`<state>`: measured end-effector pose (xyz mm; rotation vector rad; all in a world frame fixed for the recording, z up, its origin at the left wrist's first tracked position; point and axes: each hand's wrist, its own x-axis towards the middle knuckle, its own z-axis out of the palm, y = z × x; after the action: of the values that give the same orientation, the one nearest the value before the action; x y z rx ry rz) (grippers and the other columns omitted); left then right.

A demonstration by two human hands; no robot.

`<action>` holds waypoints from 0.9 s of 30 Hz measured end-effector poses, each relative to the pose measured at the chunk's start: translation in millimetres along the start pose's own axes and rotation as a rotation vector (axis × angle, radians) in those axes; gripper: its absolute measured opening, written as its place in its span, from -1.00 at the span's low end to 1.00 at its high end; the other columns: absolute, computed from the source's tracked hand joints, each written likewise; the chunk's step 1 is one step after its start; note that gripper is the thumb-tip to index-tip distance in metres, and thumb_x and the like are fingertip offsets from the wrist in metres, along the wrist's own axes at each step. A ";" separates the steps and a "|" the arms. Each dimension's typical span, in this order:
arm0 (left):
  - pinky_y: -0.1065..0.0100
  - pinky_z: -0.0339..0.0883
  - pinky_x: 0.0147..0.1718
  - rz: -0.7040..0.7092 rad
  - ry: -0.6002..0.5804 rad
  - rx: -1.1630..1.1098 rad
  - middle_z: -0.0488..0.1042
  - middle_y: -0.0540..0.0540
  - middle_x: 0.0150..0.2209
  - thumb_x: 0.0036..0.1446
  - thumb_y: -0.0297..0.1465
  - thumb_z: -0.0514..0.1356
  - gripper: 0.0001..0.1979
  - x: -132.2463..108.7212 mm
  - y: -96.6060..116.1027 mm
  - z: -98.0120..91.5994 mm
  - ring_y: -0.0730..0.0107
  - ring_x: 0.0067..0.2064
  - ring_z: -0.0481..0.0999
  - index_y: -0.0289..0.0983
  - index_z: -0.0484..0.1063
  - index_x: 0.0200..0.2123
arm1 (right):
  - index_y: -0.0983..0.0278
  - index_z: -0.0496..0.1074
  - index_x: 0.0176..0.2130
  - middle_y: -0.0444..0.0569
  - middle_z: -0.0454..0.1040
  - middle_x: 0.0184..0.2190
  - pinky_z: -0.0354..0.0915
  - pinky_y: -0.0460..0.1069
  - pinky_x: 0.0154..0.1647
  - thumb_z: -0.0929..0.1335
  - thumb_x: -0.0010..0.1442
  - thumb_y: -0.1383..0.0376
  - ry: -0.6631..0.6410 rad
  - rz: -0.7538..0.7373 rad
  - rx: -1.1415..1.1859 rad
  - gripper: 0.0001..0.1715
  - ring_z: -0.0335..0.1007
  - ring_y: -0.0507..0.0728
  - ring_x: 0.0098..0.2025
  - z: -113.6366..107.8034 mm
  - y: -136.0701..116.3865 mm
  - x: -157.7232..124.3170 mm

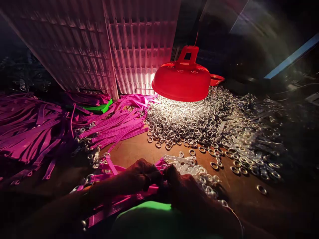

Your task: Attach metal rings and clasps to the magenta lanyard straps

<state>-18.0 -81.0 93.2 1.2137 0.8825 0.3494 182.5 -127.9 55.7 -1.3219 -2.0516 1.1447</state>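
My left hand (pixel 146 174) and my right hand (pixel 180 182) meet low in the middle, fingers bent and closed, both in deep shadow. A pink strap (pixel 159 162) shows between them, and my left fingers appear pinched on it. What my right fingers grip is hidden in the dark. More pink straps (pixel 117 207) with metal fittings at their ends lie under and beside my left forearm. Just beyond my right hand is a small heap of pale metal links and rings (pixel 199 171).
A red lamp (pixel 181 81) hangs low over a big pile of metal rings (pixel 184 122). Pink straps are heaped at the left (pixel 27 129) and back (pixel 122 121), around a green tray (pixel 103 107). Ribbed panels (pixel 142 46) stand behind. Loose rings (pixel 261 189) lie on the brown tabletop (pixel 124 151).
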 end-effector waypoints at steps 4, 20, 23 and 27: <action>0.44 0.21 -0.50 0.048 -0.066 -0.056 0.36 -0.05 -0.54 0.07 -0.15 0.17 -0.63 -16.4 -14.3 17.3 0.48 -0.48 0.32 -0.36 0.38 -0.55 | 0.22 0.37 -0.20 -0.01 0.42 -0.50 0.10 -0.07 -0.59 0.25 0.21 0.08 -0.041 0.076 0.143 -0.70 0.25 0.08 -0.53 9.1 -3.8 -15.1; 0.47 0.02 -0.60 -0.110 -0.035 -0.403 0.24 0.03 -0.59 -0.01 -0.10 0.24 -0.60 -23.0 -34.1 30.0 0.57 -0.57 0.19 -0.37 0.36 -0.51 | 0.28 0.09 -0.20 -0.21 0.26 -0.54 -0.11 -0.14 -0.65 0.22 -0.01 0.48 -0.346 -0.018 0.038 -0.67 0.00 -0.07 -0.59 14.1 -20.3 -2.5; 0.48 -0.03 -0.62 -0.119 -0.014 -0.420 0.20 0.06 -0.61 0.00 -0.10 0.24 -0.60 -21.1 -36.4 26.6 0.60 -0.59 0.14 -0.36 0.33 -0.52 | 0.28 0.09 -0.24 -0.23 0.21 -0.57 -0.15 -0.13 -0.66 0.21 -0.03 0.50 -0.323 -0.057 -0.004 -0.69 -0.03 -0.08 -0.60 14.2 -20.5 2.1; 0.50 -0.06 -0.64 -0.104 -0.008 -0.442 0.18 0.08 -0.65 -0.01 -0.12 0.24 -0.59 -15.7 -39.1 24.5 0.62 -0.61 0.12 -0.34 0.29 -0.59 | 0.27 0.10 -0.23 -0.24 0.22 -0.57 -0.14 -0.13 -0.63 0.20 0.03 0.47 -0.248 -0.070 -0.019 -0.75 -0.06 -0.08 -0.60 18.1 -12.2 3.8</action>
<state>-17.9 -121.3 65.7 0.7582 0.8050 0.4294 161.3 -134.2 55.3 -1.1550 -2.2682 1.3176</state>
